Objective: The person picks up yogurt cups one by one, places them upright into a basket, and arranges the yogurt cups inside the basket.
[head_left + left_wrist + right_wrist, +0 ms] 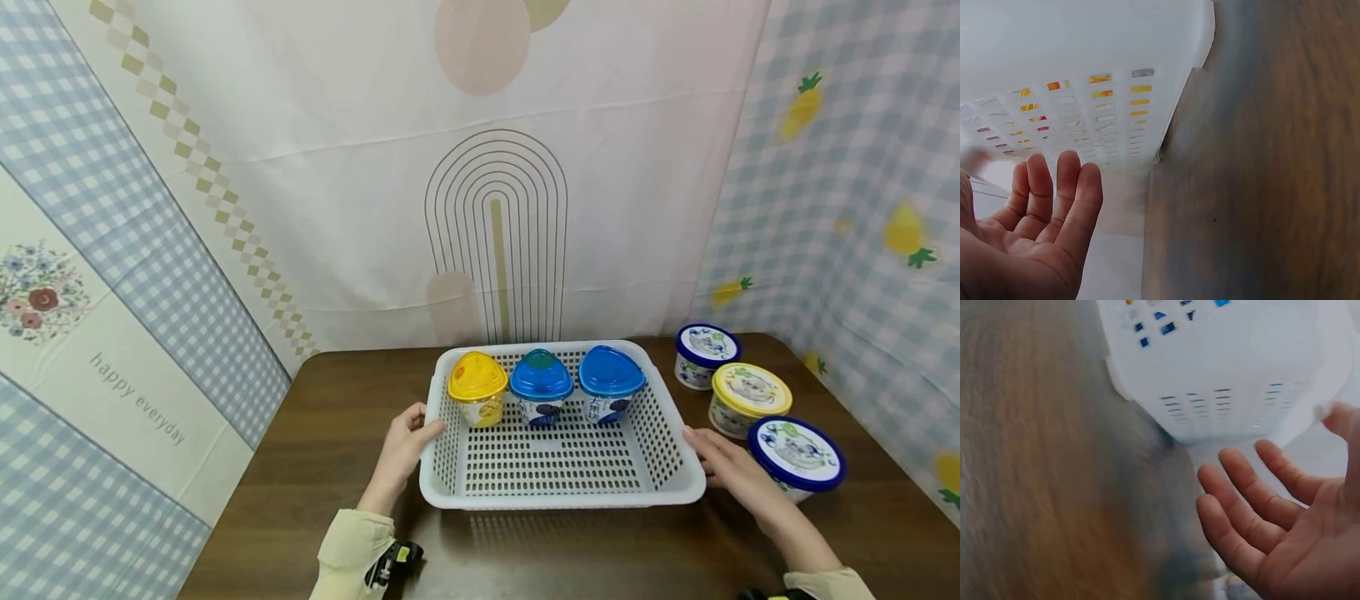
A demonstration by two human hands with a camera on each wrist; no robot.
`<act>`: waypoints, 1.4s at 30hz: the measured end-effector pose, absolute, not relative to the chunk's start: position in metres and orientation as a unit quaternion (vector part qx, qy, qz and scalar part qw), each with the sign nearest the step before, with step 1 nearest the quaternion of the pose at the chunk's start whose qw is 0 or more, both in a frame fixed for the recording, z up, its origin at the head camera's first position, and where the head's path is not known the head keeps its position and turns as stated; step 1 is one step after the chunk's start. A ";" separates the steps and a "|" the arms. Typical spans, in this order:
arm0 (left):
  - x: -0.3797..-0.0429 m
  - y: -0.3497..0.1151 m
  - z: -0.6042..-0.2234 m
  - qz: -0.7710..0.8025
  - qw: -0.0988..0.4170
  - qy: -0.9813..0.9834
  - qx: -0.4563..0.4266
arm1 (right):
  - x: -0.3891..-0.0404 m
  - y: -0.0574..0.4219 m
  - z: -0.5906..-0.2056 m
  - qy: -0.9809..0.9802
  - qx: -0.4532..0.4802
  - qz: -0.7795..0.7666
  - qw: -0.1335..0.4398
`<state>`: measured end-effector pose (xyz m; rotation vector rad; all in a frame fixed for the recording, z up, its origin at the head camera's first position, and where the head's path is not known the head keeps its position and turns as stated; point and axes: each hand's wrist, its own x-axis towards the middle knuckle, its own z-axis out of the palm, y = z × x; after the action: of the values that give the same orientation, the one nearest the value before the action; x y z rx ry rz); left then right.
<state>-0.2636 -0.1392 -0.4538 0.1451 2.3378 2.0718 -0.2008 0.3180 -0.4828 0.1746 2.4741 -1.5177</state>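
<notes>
White perforated plastic basket (546, 502), the dark brown wooden table (315, 442) beneath it, a bare hand at each side.
At the basket's left wall, the left hand (400, 454) has loosely bent, unclenched fingers; at its right wall, the right hand (731, 468) spreads relaxed fingers, thumb at the rim. Along the basket's far side stand one yellow-lidded cup (477, 377) and two blue-lidded cups (542, 377); three round lidded tubs (752, 389) stand right of the basket.

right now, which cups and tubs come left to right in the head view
Yellow-lidded cup, middle blue-lidded cup, right blue-lidded cup, far blue-lidded tub, yellow-lidded tub, near blue-lidded tub.
</notes>
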 end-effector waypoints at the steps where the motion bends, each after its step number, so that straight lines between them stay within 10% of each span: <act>1: -0.263 -0.139 -0.454 0.662 0.007 0.748 0.047 | -0.199 0.319 -0.481 0.849 0.060 -0.513 0.113; 15: -0.265 -0.140 -0.454 0.665 0.001 0.745 0.052 | -0.159 0.362 -0.445 0.878 -0.065 -0.474 0.005; 30: -0.263 -0.142 -0.456 0.663 0.004 0.747 0.047 | -0.160 0.416 -0.438 0.932 0.028 -0.334 -0.137; 42: -0.281 -0.142 -0.485 0.664 -0.003 0.747 0.039 | -0.167 0.437 -0.460 0.943 0.031 -0.332 0.011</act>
<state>-0.2810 -0.1423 -0.4847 0.1237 2.3501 2.0890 -0.1674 0.4367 -0.4595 0.0974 2.9414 -1.0353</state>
